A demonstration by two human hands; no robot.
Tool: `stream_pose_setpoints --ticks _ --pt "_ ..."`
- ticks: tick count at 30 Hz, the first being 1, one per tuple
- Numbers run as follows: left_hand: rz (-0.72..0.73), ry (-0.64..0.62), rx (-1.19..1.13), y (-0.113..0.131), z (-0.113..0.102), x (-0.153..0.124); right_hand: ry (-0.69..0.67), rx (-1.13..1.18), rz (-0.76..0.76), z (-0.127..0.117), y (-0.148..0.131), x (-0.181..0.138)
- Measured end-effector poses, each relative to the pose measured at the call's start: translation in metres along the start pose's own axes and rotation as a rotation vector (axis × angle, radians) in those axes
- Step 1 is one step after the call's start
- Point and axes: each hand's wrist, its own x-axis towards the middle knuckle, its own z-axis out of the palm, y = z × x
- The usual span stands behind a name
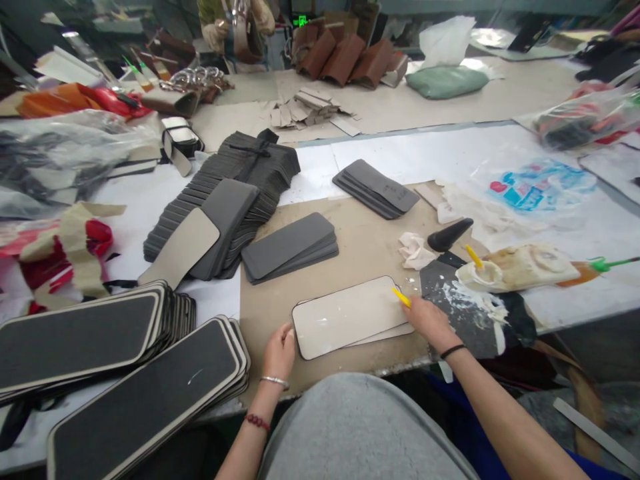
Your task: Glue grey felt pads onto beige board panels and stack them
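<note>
My right hand (427,321) is closed around a yellow plastic glue spreader (401,297), whose tip touches the right end of a beige panel (345,317). This rounded panel has a dark edge and a few wet white spots. Another beige panel (385,335) shows partly beneath it. At the left end of the top panel, my left hand (280,353) has its fingers curled in against the edge. Right of my right hand lies a dark board (445,303) smeared with white glue. Beside it, a cut-open container (480,275) with another yellow stick lies on its side.
Stacked dark panels with pale borders (150,387) stand at the left. Grey rounded pieces (293,247) lie ahead, near a long tied stack (230,180). A black cone-shaped object (450,235) and crumpled tissue (416,251) are at right. Another person's hand (215,33) shows across the table.
</note>
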Motion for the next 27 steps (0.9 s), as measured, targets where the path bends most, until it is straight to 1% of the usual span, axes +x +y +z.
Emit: stream_pose_setpoints --ticks 2,4,7,11,13,15,17,19,21,22,24,26,27 --pt "-0.064 0.011 -0.145 -0.002 -0.003 -0.005 0.028 0.002 0.005 -0.005 0.000 -0.001" --pt "-0.129 -0.023 -0.294 -0.001 -0.004 -0.010 0.051 0.027 -0.008 -0.009 -0.003 -0.003" --pt "-0.217 -0.086 -0.479 0.005 -0.004 -0.015 0.101 0.070 -0.098 -0.012 -0.013 -0.005" --pt "-0.309 -0.143 -0.619 0.013 -0.004 -0.019 0.193 0.151 -0.230 -0.013 -0.032 -0.010" --pt "-0.350 -0.195 -0.675 0.016 -0.005 -0.020 0.212 0.302 -0.287 -0.015 -0.041 -0.015" --pt "-0.381 -0.272 -0.773 0.019 -0.006 -0.022 0.221 0.536 -0.347 -0.018 -0.049 -0.022" --pt "-0.377 -0.326 -0.876 0.020 -0.005 -0.025 0.215 0.769 -0.399 -0.022 -0.057 -0.029" --pt "-0.321 -0.328 -0.902 0.018 -0.004 -0.027 0.213 0.916 -0.435 -0.024 -0.063 -0.035" --pt "-0.227 -0.292 -0.794 0.012 -0.002 -0.027 0.226 0.971 -0.453 -0.025 -0.069 -0.040" --pt "-0.161 -0.257 -0.684 0.009 -0.001 -0.027 0.239 0.967 -0.456 -0.024 -0.071 -0.042" --pt "0.020 -0.154 -0.377 0.001 0.000 -0.026 0.266 0.933 -0.460 -0.022 -0.074 -0.045" --pt "0.259 -0.076 -0.042 -0.005 0.001 -0.023 0.277 0.922 -0.476 -0.018 -0.079 -0.047" --pt "0.380 -0.067 0.101 -0.008 0.001 -0.022 0.268 0.941 -0.480 -0.015 -0.082 -0.048"
